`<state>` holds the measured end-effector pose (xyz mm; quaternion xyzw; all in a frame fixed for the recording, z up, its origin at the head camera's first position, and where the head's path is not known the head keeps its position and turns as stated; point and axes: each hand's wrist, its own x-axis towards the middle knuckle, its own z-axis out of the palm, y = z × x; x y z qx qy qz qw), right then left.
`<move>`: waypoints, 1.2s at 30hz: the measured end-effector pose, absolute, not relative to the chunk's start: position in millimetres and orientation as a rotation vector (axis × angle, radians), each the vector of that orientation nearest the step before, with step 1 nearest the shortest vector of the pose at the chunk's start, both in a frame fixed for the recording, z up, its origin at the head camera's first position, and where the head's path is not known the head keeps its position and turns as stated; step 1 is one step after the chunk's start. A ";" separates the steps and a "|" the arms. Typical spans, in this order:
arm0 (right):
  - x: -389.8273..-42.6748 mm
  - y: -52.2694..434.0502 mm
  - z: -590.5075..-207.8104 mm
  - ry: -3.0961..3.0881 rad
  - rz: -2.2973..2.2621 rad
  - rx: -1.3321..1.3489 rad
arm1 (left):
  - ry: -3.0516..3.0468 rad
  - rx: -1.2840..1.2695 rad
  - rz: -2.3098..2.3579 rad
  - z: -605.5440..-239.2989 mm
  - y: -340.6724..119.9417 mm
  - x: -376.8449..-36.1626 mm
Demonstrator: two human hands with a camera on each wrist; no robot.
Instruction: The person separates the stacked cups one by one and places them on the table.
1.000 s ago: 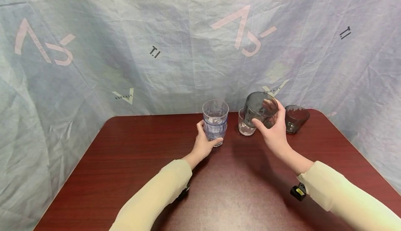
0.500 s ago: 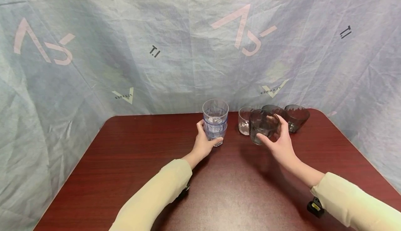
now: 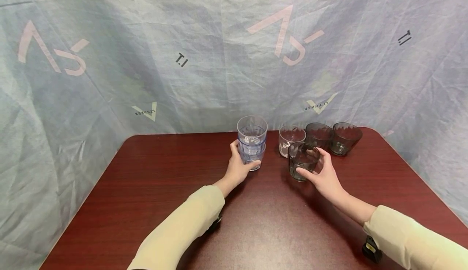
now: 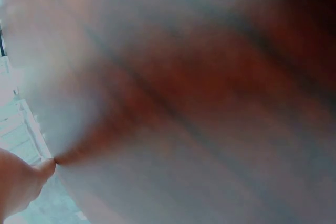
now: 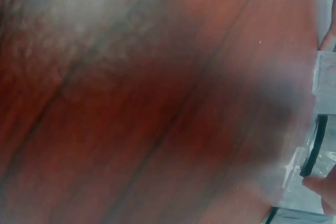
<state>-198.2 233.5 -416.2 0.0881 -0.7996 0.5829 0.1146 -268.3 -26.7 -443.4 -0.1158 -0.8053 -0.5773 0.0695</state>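
Observation:
My left hand (image 3: 239, 170) grips the lower part of a stack of clear and bluish drinking glasses (image 3: 253, 136), which stands upright near the back of the table. In the left wrist view, the thumb (image 4: 39, 174) lies against the pale glass (image 4: 23, 121). Over to the right, my right hand (image 3: 325, 176) holds a smoke-grey glass (image 3: 302, 158) between thumb and fingers, mouth up and low over the table. It overlaps a shorter clear glass (image 3: 287, 140) behind it. At the right edge of the right wrist view, the thumb (image 5: 320, 184) touches the held glass.
Two more smoke-grey glasses stand at the back right, one glass (image 3: 318, 133) beside the clear one and another glass (image 3: 345, 138) farther right. A grey printed cloth (image 3: 204, 87) hangs close behind the dark red wooden table (image 3: 164, 172).
My right hand has lowered the smoke-grey glass toward the table and closer to me, uncovering the glasses behind it. The left hand stays on the stack.

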 end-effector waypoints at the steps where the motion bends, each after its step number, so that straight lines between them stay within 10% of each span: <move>1: -199.2 233.9 -417.0 -2.354 1.708 0.257 | -2.424 -0.347 -1.738 -442.8 -26.6 -268.2; 36: -211.8 238.8 -421.9 -2.383 1.620 0.295 | -2.451 -0.315 -1.732 -437.7 -26.4 -265.6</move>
